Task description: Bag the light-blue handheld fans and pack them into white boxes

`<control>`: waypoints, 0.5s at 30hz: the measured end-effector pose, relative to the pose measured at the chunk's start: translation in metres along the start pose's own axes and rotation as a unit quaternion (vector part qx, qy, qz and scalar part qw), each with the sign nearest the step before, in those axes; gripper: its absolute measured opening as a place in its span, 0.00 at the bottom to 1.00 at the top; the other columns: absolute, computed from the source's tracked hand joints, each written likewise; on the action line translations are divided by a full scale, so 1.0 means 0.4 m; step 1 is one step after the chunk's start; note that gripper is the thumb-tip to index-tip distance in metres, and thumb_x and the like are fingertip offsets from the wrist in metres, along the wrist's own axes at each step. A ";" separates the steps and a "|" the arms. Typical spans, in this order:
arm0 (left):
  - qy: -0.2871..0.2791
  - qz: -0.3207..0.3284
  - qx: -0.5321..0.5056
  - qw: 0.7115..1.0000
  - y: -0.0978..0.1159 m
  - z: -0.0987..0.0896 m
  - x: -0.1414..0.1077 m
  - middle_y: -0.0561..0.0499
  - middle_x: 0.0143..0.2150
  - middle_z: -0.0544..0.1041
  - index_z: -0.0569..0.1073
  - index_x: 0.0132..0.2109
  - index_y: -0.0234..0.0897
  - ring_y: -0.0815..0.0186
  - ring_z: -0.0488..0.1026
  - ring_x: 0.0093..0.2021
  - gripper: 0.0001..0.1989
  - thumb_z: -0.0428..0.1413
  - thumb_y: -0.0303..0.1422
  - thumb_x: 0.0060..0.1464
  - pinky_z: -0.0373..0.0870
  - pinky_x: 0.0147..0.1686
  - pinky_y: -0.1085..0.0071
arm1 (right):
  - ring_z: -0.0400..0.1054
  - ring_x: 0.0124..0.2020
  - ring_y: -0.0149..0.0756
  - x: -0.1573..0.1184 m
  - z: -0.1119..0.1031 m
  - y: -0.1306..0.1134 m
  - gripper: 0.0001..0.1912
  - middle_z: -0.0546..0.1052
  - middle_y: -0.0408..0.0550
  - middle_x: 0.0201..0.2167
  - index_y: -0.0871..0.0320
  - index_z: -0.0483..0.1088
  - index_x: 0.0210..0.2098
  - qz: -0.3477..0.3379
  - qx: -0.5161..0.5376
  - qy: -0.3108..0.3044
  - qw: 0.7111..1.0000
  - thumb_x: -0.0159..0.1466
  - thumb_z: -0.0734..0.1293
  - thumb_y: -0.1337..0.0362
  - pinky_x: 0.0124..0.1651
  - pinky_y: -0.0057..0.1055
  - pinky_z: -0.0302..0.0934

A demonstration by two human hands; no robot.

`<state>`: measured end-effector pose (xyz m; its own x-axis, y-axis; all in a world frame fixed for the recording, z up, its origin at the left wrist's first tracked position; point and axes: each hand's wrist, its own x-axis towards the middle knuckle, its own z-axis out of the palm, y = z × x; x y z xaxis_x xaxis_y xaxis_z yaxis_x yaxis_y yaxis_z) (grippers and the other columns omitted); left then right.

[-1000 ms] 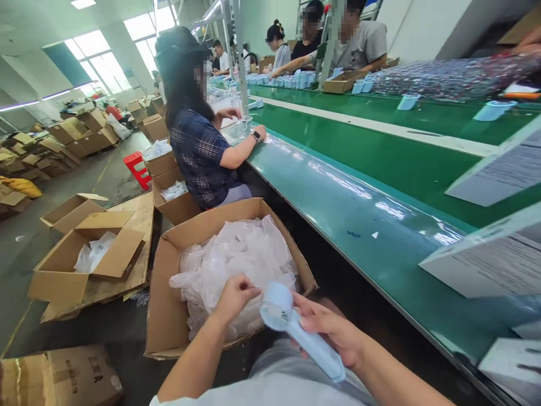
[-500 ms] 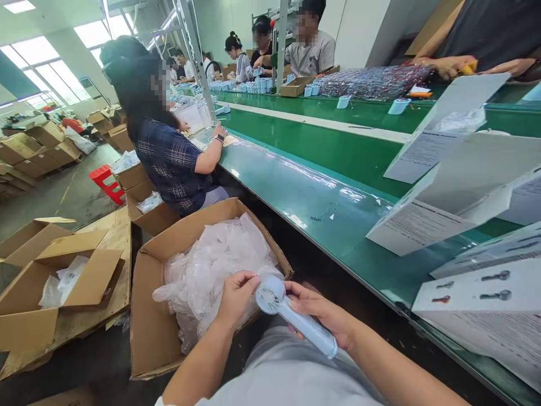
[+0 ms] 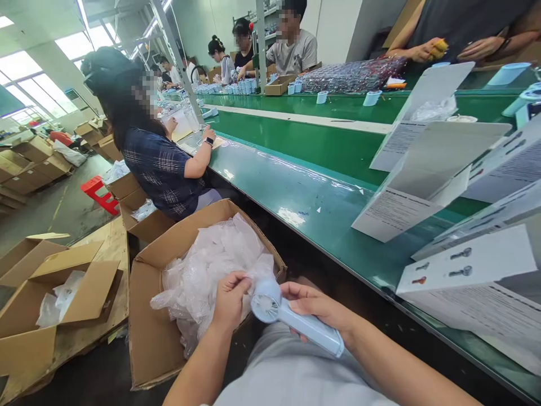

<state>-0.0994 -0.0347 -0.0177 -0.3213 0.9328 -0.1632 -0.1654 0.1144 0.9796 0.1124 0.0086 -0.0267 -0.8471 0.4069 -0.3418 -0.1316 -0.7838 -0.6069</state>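
Note:
A light blue handheld fan lies across my right hand, whose fingers wrap round it near the joint of head and handle. The round fan head points to the left. My left hand is pinched closed beside the fan head, at the edge of a clear plastic bag. Below and behind my left hand, a cardboard box holds a heap of clear bubble bags.
A green work table runs diagonally on the right, with open white printed boxes on it. A person in a checked shirt sits at the left. Open cartons lie at far left. Other people work across the belt.
The view has shifted a little to the right. My left hand has lifted slightly, and a bag now shows more plainly between it and the fan head. My right hand still holds the fan.

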 end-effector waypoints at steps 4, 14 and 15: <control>-0.020 0.029 0.054 0.998 0.000 0.002 -0.007 0.51 0.27 0.77 0.80 0.31 0.35 0.68 0.69 0.30 0.11 0.66 0.39 0.45 0.66 0.34 0.73 | 0.73 0.24 0.33 -0.014 -0.004 0.011 0.26 0.75 0.43 0.32 0.57 0.65 0.42 -0.032 -0.015 0.091 0.995 0.52 0.76 0.51 0.21 0.25 0.66; -0.229 0.077 0.241 0.940 0.067 0.035 0.018 0.48 0.28 0.76 0.82 0.32 0.37 0.65 0.70 0.32 0.11 0.60 0.39 0.54 0.65 0.34 0.71 | 0.69 0.23 0.26 -0.041 0.018 0.002 0.25 0.71 0.45 0.42 0.57 0.68 0.42 0.000 -0.105 0.073 0.992 0.51 0.76 0.53 0.19 0.22 0.59; -0.242 0.066 0.240 0.938 0.072 0.036 0.025 0.48 0.28 0.76 0.82 0.32 0.37 0.65 0.70 0.31 0.11 0.60 0.39 0.54 0.65 0.34 0.71 | 0.70 0.23 0.26 -0.045 0.018 -0.001 0.26 0.71 0.45 0.43 0.56 0.67 0.43 -0.002 -0.090 0.056 0.994 0.50 0.77 0.53 0.19 0.22 0.59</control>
<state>-0.0942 -0.0172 0.0105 0.1709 0.9821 -0.0787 0.3220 0.0198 0.9465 0.1240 -0.0020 -0.0150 -0.7825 0.4673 -0.4115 -0.0310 -0.6894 -0.7238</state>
